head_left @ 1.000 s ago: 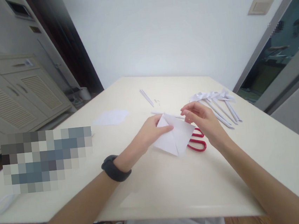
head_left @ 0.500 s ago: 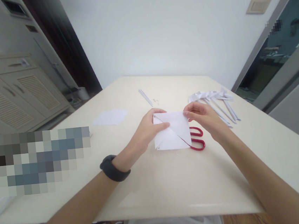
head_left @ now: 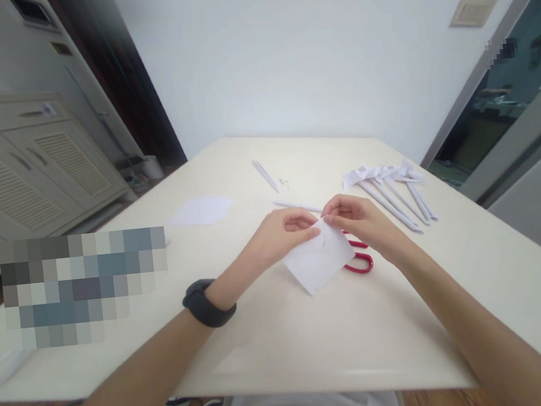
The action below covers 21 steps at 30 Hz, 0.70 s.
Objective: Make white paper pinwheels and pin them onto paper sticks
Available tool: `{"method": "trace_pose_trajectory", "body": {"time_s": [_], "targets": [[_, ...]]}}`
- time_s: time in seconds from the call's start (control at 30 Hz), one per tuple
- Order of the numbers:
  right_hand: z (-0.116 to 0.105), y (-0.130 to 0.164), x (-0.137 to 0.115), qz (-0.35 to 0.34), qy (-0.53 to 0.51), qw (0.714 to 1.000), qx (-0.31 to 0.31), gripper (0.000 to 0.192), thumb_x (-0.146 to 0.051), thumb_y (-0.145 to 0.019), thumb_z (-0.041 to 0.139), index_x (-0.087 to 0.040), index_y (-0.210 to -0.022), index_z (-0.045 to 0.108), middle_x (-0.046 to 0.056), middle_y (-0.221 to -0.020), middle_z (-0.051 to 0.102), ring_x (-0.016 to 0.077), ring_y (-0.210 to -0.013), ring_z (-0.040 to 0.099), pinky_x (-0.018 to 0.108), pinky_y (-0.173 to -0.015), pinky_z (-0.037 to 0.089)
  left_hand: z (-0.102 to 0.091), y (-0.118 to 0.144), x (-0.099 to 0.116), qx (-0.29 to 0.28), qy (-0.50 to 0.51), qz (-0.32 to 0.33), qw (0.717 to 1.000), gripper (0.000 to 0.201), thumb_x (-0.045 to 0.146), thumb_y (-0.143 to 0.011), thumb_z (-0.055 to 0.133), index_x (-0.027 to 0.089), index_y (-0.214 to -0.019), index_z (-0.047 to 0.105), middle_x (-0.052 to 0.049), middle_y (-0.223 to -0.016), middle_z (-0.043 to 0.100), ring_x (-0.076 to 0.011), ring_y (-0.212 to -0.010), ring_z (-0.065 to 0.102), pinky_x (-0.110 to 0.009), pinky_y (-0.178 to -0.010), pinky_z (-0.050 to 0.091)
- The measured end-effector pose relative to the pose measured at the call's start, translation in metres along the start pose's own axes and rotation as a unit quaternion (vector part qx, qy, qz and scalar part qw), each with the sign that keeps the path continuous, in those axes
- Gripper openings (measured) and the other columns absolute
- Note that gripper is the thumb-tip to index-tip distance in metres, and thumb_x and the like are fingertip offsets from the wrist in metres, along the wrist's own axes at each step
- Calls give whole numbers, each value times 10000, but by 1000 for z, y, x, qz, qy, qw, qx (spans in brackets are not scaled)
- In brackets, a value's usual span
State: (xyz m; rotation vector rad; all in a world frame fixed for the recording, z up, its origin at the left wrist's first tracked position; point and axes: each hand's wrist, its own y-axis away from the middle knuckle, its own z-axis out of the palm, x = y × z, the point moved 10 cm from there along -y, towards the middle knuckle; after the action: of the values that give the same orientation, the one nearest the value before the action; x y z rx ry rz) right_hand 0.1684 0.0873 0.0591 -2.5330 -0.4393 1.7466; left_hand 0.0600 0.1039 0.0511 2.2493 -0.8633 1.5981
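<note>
A square sheet of white paper (head_left: 321, 260) with cut slits hangs tilted over the table, one corner pointing down toward me. My left hand (head_left: 288, 232) pinches it near its top corner between thumb and fingers. Right beside it, my right hand (head_left: 351, 215) pinches the same corner area, the fingertips of both hands almost touching. Under and behind the sheet lie scissors with red handles (head_left: 363, 262); their blades are hidden by the paper. Just beyond my hands a thin rolled white paper stick (head_left: 297, 205) lies on the table.
Finished-looking paper pinwheels on sticks (head_left: 385, 176) lie at the right. Flat white paper sheets (head_left: 204, 210) rest at the left. Farther back are several thin white sticks (head_left: 265, 176) and small scraps (head_left: 284, 182). A blurred-out patch (head_left: 87, 284) covers the table's left side.
The paper has turned from lying square to standing on a corner. My right hand has moved left to meet my left hand at one corner, uncovering the paper stick behind.
</note>
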Motion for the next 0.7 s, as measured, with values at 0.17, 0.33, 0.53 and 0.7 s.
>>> {"method": "trace_pose_trajectory", "body": {"time_s": [0.17, 0.33, 0.53, 0.7], "targets": [[-2, 3, -18, -72, 88, 993, 36, 75, -219, -833, 496, -204, -822, 570, 7, -851, 585, 130, -769, 553, 260, -658, 451, 2, 0, -3, 2, 18, -4, 1000, 195, 298, -770, 564, 172, -909, 616, -53, -851, 667, -207, -828, 642, -292, -688, 488], [0, 15, -48, -203, 274, 933, 111, 97, -159, -823, 516, -209, -853, 594, 32, -921, 550, 150, -841, 532, 294, -738, 437, -4, -1, -5, 32, 41, 14, 999, 186, 324, -776, 557, 166, -837, 632, -45, -846, 658, -190, -808, 625, -271, -680, 466], [10, 25, -61, -273, 408, 857, 156, 121, -153, -849, 494, -195, -908, 592, 70, -975, 550, 174, -889, 517, 327, -774, 413, -8, -1, -5, 50, 60, 10, 997, 181, 324, -766, 571, 166, -813, 646, -38, -827, 661, -176, -778, 613, -255, -653, 439], [16, 29, -67, -311, 460, 813, 175, 112, -146, -855, 491, -194, -878, 589, 68, -964, 575, 171, -858, 517, 331, -761, 404, -8, -2, -8, 51, 68, 4, 996, 191, 331, -762, 577, 163, -818, 649, -50, -835, 676, -188, -783, 618, -271, -652, 446]]}}
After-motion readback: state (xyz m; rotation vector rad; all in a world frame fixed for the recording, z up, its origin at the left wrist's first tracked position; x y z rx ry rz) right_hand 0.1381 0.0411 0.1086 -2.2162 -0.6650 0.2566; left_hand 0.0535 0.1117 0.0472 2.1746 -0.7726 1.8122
